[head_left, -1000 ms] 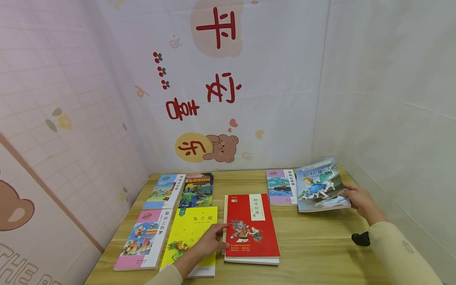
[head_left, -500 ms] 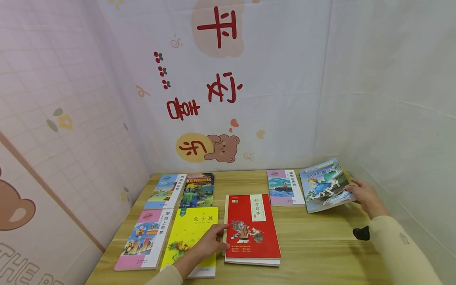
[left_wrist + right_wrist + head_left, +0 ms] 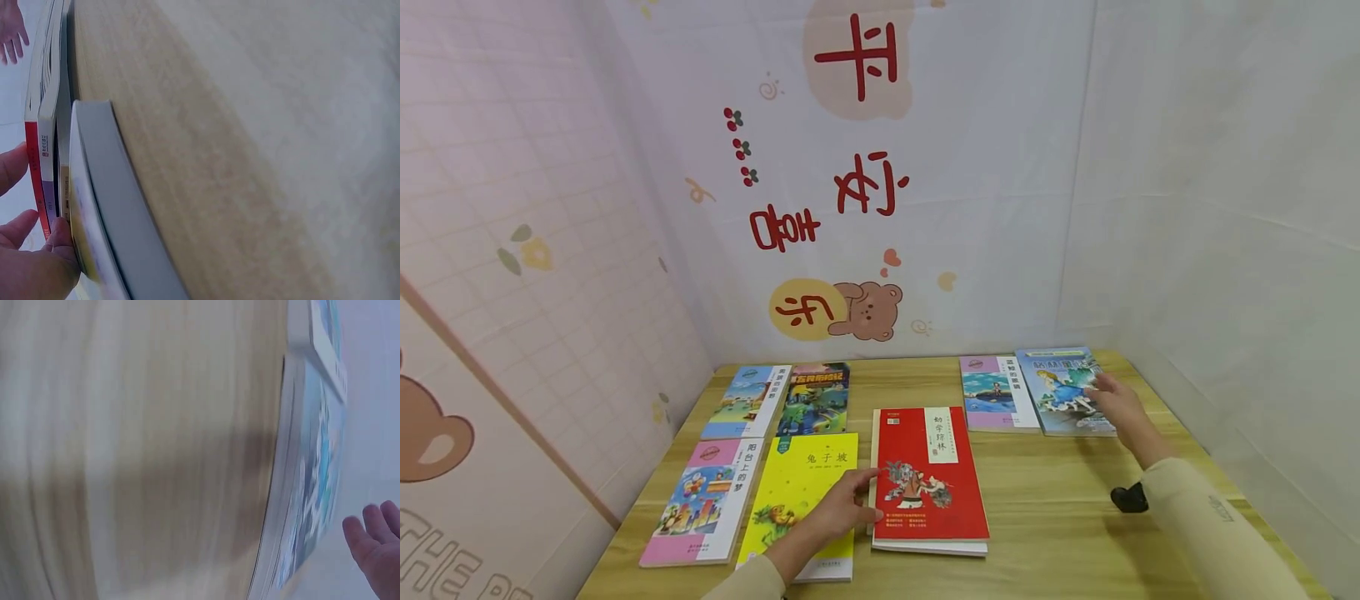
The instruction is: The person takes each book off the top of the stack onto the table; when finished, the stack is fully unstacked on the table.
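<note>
The blue book (image 3: 1060,400) lies on the table (image 3: 1052,517) right of the frame's centre; my right hand (image 3: 1127,417) is above its right side, fingers loosely extended and holding nothing; a pink-and-white book (image 3: 992,393) is just left of it; near the lower centre, my left hand (image 3: 838,512) touches the red book (image 3: 928,475) at its left edge, fingers spread; under that wrist lies a yellow book (image 3: 808,467); three more books lie farther left.
</note>
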### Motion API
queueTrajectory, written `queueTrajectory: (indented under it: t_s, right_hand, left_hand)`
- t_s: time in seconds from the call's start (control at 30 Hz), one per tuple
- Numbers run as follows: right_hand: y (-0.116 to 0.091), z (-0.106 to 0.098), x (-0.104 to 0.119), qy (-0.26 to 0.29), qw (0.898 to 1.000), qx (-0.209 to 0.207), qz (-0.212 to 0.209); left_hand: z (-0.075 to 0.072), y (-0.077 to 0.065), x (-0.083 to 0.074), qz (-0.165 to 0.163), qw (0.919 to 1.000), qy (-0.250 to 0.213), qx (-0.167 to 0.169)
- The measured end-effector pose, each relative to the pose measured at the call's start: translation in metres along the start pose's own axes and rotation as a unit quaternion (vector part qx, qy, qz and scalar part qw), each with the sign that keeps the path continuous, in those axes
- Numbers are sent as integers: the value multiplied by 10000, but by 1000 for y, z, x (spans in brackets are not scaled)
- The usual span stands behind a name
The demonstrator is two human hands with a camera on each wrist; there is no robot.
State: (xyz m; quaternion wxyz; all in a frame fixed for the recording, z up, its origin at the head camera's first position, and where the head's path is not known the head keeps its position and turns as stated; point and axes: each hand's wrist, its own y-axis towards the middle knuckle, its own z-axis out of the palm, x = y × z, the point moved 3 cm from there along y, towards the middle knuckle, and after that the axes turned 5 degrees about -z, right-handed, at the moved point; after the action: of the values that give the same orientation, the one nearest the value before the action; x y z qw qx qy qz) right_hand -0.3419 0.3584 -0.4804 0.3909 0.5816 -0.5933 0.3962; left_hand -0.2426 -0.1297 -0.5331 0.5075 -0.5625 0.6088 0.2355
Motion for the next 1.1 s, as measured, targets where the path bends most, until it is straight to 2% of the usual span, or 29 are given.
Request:
queueTrajectory:
  t_s: [0.3,0.47,0.63,0.8,0.97,1.1]
  right_hand:
    - [-15,78,12,504,9968,607,-103]
    - [-35,119,18,887,9923,868,-40]
    - [-57,154,22,1079,9901,892,77]
    - [-73,173,22,877,9931,748,236]
    - [-84,182,19,730,9939,738,382]
    - [-91,188,18,727,9932,812,408]
  left_hand:
    - [0,1,1,36,10000,72,-20]
    - [-1,0,-1,30,9999,102,-10]
    - [-2,0,-2,41,9999,109,-16]
    - [-5,0,-3,124,9996,195,-185]
    - [-9,-2,-1,255,9974,441,-503]
    - [-10,-3,0,195,9959,689,-549]
